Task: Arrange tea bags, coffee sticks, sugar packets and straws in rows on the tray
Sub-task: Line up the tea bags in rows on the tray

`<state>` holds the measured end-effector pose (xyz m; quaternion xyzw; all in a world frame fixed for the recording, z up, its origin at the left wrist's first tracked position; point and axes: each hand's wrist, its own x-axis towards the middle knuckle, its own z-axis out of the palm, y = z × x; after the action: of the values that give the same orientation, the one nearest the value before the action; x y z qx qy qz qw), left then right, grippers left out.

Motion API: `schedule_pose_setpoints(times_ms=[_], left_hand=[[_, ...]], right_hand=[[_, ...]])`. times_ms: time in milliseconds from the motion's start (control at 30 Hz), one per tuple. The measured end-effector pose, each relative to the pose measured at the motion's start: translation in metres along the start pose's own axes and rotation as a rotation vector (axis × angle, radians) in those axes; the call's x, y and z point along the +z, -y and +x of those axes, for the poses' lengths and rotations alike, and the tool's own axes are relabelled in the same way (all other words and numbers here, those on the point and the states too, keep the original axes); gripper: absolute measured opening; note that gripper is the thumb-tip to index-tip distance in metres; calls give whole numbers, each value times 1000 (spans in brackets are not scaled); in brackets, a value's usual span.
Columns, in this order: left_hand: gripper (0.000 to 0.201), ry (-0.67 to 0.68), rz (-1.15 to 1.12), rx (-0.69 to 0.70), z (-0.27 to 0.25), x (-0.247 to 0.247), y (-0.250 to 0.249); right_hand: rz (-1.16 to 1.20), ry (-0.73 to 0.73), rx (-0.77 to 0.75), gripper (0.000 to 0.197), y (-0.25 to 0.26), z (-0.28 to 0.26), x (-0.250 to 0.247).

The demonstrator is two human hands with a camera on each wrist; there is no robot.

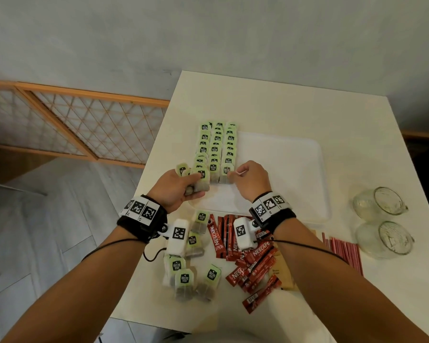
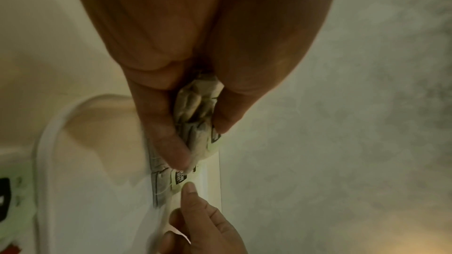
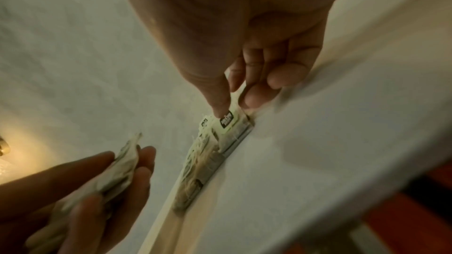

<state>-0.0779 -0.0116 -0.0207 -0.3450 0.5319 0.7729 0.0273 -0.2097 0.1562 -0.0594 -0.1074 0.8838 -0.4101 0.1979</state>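
Observation:
A white tray (image 1: 282, 164) lies on the white table, with green-tagged tea bags (image 1: 217, 147) in three rows along its left side. My left hand (image 1: 192, 184) grips a small bunch of tea bags (image 2: 195, 122) just above the near end of the left row. My right hand (image 1: 233, 174) pinches the nearest tea bag (image 3: 226, 122) of the right row between thumb and fingers. That bag rests on the tray. Loose tea bags (image 1: 183, 276), red coffee sticks (image 1: 248, 258), brown sugar packets (image 1: 285, 276) and red straws (image 1: 344, 248) lie on the table in front of the tray.
Two glass cups (image 1: 379, 201) (image 1: 386, 238) lie on their sides at the right of the table. The table's left edge runs close beside the left row. A wooden lattice gate (image 1: 84, 125) stands on the floor to the left.

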Motion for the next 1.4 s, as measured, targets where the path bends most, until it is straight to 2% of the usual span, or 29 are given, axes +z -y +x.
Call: schedule_pose_setpoints(times_ms=[67,133,233,333,433,567,733,833,900,967,1167,1333,1400], left_hand=[[14,14,1,9,-5,2,-3],[11,32,-7,19,-6,3,-5],[20,37,20,28,-9,4,-5],[18,56,64,44,-11,5,-3],[14,59,103,74,-11,3,0],[18,66,124,79,-12,1,2],[13,-53,54,55,-7,-14,-3],[11,-114,-30,46,-4,-25,-7],[16,-134,-66,50,-3,-32,-8],[20,-140,-57,51,-3,-38,-9],[13,-101,52,65,-7,-45,-6],[15,-108,79,80,-8,-45,-2],[13,-118,56,78,-8,-44,-2]], right_hand=[[32,-6,-42,20,5,-10,-3],[106,89,-94,22,11,-21,-4],[185,277,-142,20,20,-40,-2],[191,331,-171,19,23,-54,1],[225,323,-181,17,24,-60,8],[220,291,-203,19,22,-57,14],[154,205,-198,32,21,-41,15],[116,201,-168,33,24,-31,20],[92,206,-159,32,26,-27,25],[63,222,-146,32,29,-24,32],[-20,265,-115,34,37,-23,48],[-24,214,-72,19,39,-23,59],[-14,194,-66,22,40,-23,59]])
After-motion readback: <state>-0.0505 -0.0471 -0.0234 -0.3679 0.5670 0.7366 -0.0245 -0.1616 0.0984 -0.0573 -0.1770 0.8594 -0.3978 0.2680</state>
